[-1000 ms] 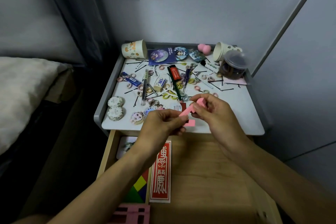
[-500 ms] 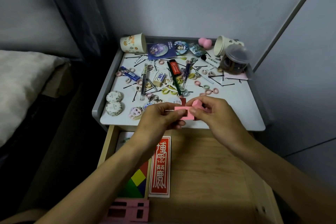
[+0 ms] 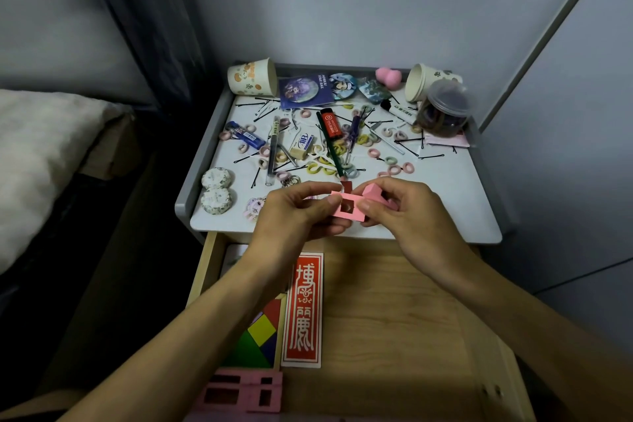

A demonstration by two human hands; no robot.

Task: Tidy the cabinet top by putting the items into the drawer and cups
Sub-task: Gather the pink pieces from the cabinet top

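With your left hand (image 3: 291,216) pinching the flat pink square-holed piece (image 3: 337,214) and your right hand (image 3: 411,212) pinching the pink block (image 3: 373,191), a fumble could drop either.

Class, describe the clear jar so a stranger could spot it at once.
Find the grey-rimmed cabinet top. At its far right corner, beside a white paper cup, sits the clear jar: the only see-through, lidded container there, dark inside.

Two bare forearms in view here, uncovered all the way to the bottom edge, left hand (image 3: 294,216) and right hand (image 3: 407,212) bare as well, nails cut short.
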